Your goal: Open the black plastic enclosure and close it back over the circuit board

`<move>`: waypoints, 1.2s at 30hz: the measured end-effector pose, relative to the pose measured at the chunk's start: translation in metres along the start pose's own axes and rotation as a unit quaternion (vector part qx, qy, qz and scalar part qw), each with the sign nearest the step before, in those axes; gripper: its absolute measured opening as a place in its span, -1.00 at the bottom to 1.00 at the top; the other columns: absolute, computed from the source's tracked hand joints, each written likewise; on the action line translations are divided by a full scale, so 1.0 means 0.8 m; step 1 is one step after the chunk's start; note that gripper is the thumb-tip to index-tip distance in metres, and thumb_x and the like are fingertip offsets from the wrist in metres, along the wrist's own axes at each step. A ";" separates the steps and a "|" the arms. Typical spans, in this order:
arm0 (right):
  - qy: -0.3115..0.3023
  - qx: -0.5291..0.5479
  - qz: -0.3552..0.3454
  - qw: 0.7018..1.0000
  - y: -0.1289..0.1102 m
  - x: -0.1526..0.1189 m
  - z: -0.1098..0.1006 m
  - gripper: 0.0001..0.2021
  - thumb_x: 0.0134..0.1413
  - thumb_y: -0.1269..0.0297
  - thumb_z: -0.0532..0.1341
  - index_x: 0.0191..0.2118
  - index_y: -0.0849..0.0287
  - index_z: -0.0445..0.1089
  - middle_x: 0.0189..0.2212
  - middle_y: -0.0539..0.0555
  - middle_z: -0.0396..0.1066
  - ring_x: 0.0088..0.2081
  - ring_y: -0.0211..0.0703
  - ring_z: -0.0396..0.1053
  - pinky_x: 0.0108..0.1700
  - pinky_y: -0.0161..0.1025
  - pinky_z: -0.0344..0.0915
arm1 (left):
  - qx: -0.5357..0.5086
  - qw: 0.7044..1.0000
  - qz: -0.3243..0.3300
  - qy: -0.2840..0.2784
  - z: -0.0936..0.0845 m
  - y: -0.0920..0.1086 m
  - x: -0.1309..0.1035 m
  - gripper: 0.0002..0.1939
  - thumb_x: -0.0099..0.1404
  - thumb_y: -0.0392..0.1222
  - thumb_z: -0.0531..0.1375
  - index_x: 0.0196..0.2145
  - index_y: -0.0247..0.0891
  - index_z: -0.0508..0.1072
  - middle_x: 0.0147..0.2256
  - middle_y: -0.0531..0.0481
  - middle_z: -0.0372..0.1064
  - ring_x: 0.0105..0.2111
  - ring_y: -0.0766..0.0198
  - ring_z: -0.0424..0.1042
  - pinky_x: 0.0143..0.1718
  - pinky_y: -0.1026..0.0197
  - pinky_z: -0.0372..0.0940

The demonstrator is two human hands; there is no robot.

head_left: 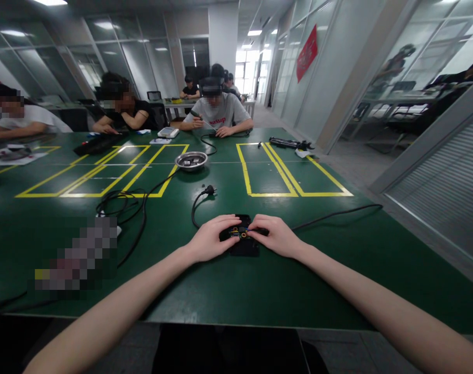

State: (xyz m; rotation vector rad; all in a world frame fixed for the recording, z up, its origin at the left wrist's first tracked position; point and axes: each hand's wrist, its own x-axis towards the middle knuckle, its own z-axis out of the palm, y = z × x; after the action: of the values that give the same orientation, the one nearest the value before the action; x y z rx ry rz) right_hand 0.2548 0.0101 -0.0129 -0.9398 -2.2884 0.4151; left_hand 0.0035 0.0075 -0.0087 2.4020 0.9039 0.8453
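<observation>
So the small black device [244, 243] sits flat on the green tabletop [259, 291], right between both hands. Left hand [211, 240] and right hand [277, 236] each rest a loose grip on its ends, fingertips meeting over the opened top with coloured wires.

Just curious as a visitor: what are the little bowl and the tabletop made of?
The bowl looks like polished metal, likely steel: silvery, with bright reflections on its rim. The table has a smooth green surface with a dull sheen, perhaps a rubber or vinyl mat; I cannot say which.

hands: left [211, 240], right [275, 236] | touching black device [244, 245] | green table [259, 280]
</observation>
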 end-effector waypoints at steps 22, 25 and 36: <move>-0.053 -0.135 0.053 0.988 0.009 -0.002 -0.035 -0.55 0.44 0.14 0.02 -0.52 0.12 0.32 -0.59 0.03 0.39 -0.55 -0.18 0.31 -0.41 -0.24 0.09 | 0.087 0.993 -0.050 -0.054 -0.047 -0.011 -0.001 -0.78 0.41 -0.07 0.19 -0.25 -0.24 0.55 -0.30 -0.04 0.55 -0.34 0.22 0.49 -0.33 0.26 0.30; -0.030 -0.112 0.036 0.993 0.005 -0.002 -0.039 -0.52 0.45 0.12 0.00 -0.55 0.11 0.23 -0.63 0.01 0.33 -0.58 -0.20 0.25 -0.43 -0.24 0.08 | 0.085 0.994 -0.045 -0.052 -0.051 -0.010 0.000 -0.76 0.43 -0.07 0.17 -0.27 -0.25 0.55 -0.34 -0.04 0.54 -0.39 0.25 0.46 -0.35 0.27 0.25; -0.040 -0.074 -0.041 0.996 0.002 -0.013 -0.038 -0.51 0.48 0.15 -0.02 -0.51 0.14 0.34 -0.60 0.04 0.37 -0.55 -0.23 0.31 -0.42 -0.28 0.13 | 0.114 0.991 -0.023 -0.065 -0.045 -0.004 -0.002 -0.54 0.51 -0.10 0.00 -0.57 -0.23 0.21 -0.61 0.12 0.12 -0.58 0.36 0.12 -0.45 0.26 -0.01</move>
State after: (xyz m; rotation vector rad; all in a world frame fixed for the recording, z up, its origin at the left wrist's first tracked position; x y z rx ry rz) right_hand 0.2814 0.0055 0.0052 -0.9107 -2.4486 0.2542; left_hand -0.0233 0.0151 0.0149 2.5836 1.0505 0.5879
